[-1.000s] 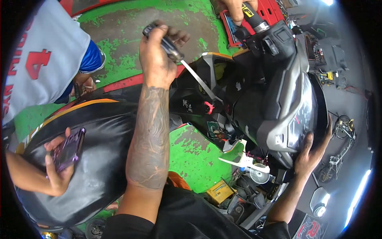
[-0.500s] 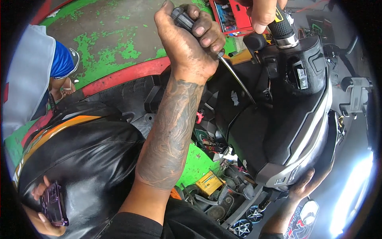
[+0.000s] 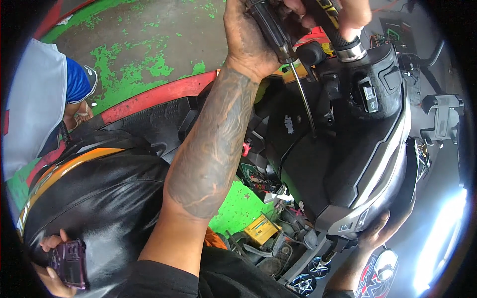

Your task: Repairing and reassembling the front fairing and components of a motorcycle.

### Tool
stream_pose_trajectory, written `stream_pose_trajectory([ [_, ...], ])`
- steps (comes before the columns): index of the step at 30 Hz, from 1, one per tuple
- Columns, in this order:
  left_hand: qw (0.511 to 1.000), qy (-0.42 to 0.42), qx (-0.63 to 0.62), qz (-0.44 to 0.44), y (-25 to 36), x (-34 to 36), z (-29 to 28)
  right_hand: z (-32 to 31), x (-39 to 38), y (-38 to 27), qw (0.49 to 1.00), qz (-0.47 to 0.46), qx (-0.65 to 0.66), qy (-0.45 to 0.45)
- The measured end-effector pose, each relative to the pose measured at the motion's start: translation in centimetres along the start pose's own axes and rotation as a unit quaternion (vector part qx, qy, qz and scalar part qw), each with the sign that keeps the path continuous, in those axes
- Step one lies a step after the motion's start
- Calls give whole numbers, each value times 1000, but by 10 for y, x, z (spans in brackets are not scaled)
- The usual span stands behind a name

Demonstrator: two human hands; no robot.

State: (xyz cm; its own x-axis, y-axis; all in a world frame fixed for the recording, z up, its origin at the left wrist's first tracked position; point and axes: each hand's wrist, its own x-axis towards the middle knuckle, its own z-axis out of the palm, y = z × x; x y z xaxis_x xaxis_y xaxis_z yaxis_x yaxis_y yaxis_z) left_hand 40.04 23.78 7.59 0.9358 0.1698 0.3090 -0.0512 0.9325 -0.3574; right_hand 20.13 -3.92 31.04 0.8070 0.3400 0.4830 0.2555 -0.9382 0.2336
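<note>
A: Holding what in the left hand point(image 3: 253, 44)?

B: Gripping a screwdriver point(image 3: 272, 32) by its black handle, just past twelve o'clock from mid-view, with thumb and fingers partly hidden. Aiming its shaft down to the black scooter cover point(image 3: 318, 169), near three o'clock. Not managing to tell whether entering a hole there.

A: And doing what with the right hand point(image 3: 375, 236)?

B: Bracing the lower edge of the silver-grey front shell point(image 3: 385, 174) at four o'clock, half open, with thumb well apart from partly hidden fingers.

A: Working beside anyone?

B: Seeing a co-worker's hand point(image 3: 355, 17) on the handlebar grip point(image 3: 343, 42) at one o'clock, plus another hand point(image 3: 62, 283) clasping a purple-edged phone point(image 3: 70, 263) over the black seat point(image 3: 109, 208) at eight.

A: Spotting any lettering?

B: Finding yellow marking on the grip, red letters on a dark block point(image 3: 253, 174) at five, and a partly cut-off, lettered sign point(image 3: 375, 280) at half past four. Not making out writing on the worn pale sticker point(image 3: 288, 124) at two.
</note>
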Motion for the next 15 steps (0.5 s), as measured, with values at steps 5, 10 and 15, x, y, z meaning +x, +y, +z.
stream_pose_trajectory([
  [5, 978, -174, -98, -62, -1, 13, -8, 3, -2, -6, 999, 34, 22, 13],
  [10, 959, 255, 119, 14, -15, 2, 51, -1, -6, -2, 998, 37, 38, 15],
  [15, 954, 207, 196, 92, -18, -5, 46, -5, -13, 16, 999, 42, -20, 22],
])
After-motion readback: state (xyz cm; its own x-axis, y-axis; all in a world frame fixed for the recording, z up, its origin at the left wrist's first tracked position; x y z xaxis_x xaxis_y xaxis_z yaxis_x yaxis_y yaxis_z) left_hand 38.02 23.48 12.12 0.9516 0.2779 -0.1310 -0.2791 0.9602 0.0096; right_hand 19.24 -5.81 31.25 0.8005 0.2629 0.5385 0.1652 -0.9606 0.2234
